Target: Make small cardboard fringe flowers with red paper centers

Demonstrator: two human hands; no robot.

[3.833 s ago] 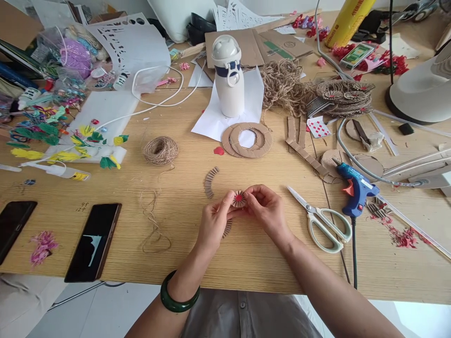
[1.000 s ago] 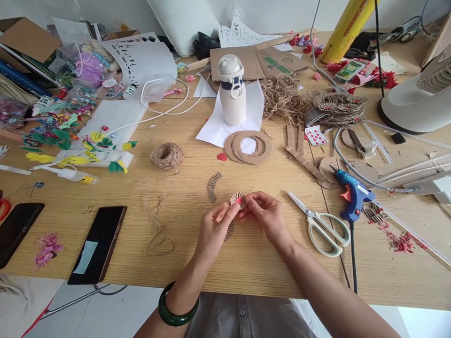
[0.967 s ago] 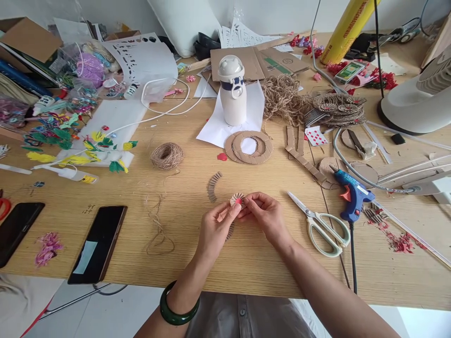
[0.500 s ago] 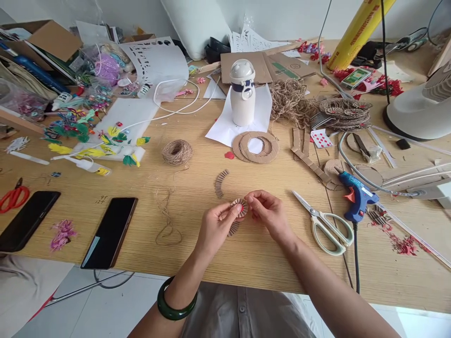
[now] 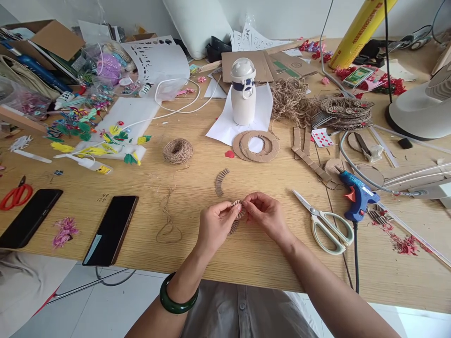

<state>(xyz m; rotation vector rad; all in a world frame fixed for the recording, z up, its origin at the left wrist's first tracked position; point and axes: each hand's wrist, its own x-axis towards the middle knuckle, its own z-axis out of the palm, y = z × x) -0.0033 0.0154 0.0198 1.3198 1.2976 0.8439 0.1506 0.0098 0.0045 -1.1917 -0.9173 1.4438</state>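
Corrugated brown cardboard makes up the small pleated disc [image 5: 241, 214] at the lower centre of the frame, raised on its edge just above the wooden table [image 5: 262, 178]. The left hand [image 5: 215, 224] grasps it between thumb and fingers; the right hand [image 5: 268, 215] has thumb and forefinger drawn together at its right edge — whether they grip the rim, I cannot tell. One curved pleated strip [image 5: 221, 182] lies above the left hand, and another strip [image 5: 233, 228] shows partly beneath the disc. Right of the hands lie pale-handled scissors [image 5: 314, 212] and a blue glue gun [image 5: 359, 197] with a white label, its print too small to read. At upper right a yellow roll [image 5: 359, 37] carries red lettering, too blurred to make out, and below it lies a playing card [image 5: 322, 138] of red diamonds. Near the top centre, folded cardboard [image 5: 287, 70] bears a green band and a faint printed mark. Twine is coiled [image 5: 178, 151] left of the cardboard rings [image 5: 271, 152]. Toward the lower left, small handwritten figures [image 5: 103, 197] sit on the wood above a dark phone [image 5: 111, 230] — not clear enough to quote — while a white squeeze bottle [image 5: 93, 165] wears a yellow label, also illegible.
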